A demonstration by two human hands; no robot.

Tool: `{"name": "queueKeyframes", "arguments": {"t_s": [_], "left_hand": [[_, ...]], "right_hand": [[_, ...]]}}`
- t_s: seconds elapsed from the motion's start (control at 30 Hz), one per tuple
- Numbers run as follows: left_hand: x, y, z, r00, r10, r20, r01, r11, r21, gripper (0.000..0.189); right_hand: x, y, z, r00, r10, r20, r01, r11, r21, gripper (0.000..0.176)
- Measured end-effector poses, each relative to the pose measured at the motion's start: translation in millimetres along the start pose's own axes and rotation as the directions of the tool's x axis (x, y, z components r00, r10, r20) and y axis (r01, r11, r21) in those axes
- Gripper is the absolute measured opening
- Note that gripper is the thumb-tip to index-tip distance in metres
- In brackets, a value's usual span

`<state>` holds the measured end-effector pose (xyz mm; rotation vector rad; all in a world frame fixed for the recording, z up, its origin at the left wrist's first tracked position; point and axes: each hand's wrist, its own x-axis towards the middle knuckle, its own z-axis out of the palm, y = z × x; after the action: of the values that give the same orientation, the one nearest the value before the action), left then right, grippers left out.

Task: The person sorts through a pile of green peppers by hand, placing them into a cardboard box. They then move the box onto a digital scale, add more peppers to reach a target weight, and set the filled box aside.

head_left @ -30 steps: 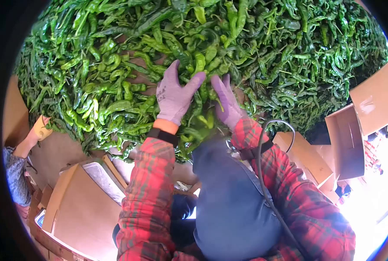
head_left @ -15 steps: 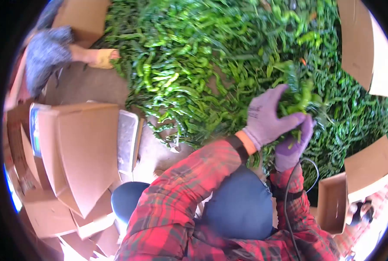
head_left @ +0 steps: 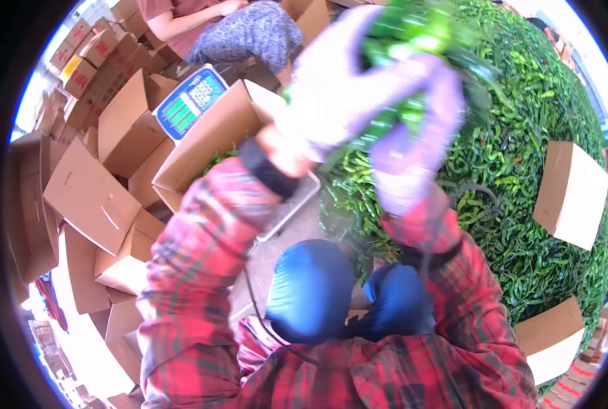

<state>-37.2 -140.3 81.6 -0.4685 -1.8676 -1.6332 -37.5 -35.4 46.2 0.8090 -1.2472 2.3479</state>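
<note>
A bunch of green peppers (head_left: 413,31) is held up between my two gloved hands, blurred by motion. My left hand (head_left: 341,92), in a pale purple glove, curls round the left side of the bunch. From below and the right, my right hand (head_left: 413,146) closes on the same bunch, its fingers near my left thumb. Beneath and beyond them spreads a large heap of green peppers (head_left: 522,177). Left of my hands stands an open cardboard box (head_left: 205,140) with some peppers visible inside.
A blue scale panel with green displays (head_left: 191,102) sits behind the open box. Several more cardboard boxes (head_left: 92,198) crowd the left. Box pieces (head_left: 573,194) lie on the heap at right. Another person (head_left: 249,34) sits at the upper left.
My hands have lifted the bunch of peppers off the heap and moved up and leftward in view. My head has turned left, bringing the scale and more boxes into sight.
</note>
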Motion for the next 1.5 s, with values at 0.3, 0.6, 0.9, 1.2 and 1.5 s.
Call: {"name": "queueKeyframes", "arguments": {"t_s": [0.3,0.6,0.9,1.2,1.5], "left_hand": [[-119.5,-58.5,-223.5,0.899,-0.389,-0.200,0.437,0.775,0.457,0.049],[-116.6,-47.5,-215.7,0.646,-0.734,-0.208,0.193,-0.107,0.975,0.048],[-165.8,-166.6,4.7,0.239,-0.877,0.417,0.971,0.201,-0.133,0.054],[-369.4,-376.3,93.4,-0.498,-0.866,0.053,0.656,-0.416,-0.630,0.070],[-354.3,-422.6,99.8,-0.192,-0.980,-0.058,0.749,-0.109,-0.654,0.094]], "right_hand": [[-82.4,177.3,99.4,0.703,0.636,0.317,-0.639,0.761,-0.109,0.065],[40.1,107.2,27.7,0.164,0.936,0.312,-0.151,0.337,-0.929,0.053],[-33.9,136.3,-283.0,0.380,0.892,-0.246,-0.631,0.055,-0.774,0.102],[-68.9,250.8,-329.3,0.432,0.898,0.088,-0.157,0.171,-0.973,0.103],[-86.4,347.8,-310.7,0.263,0.945,0.196,0.284,0.118,-0.952,0.099]]}}
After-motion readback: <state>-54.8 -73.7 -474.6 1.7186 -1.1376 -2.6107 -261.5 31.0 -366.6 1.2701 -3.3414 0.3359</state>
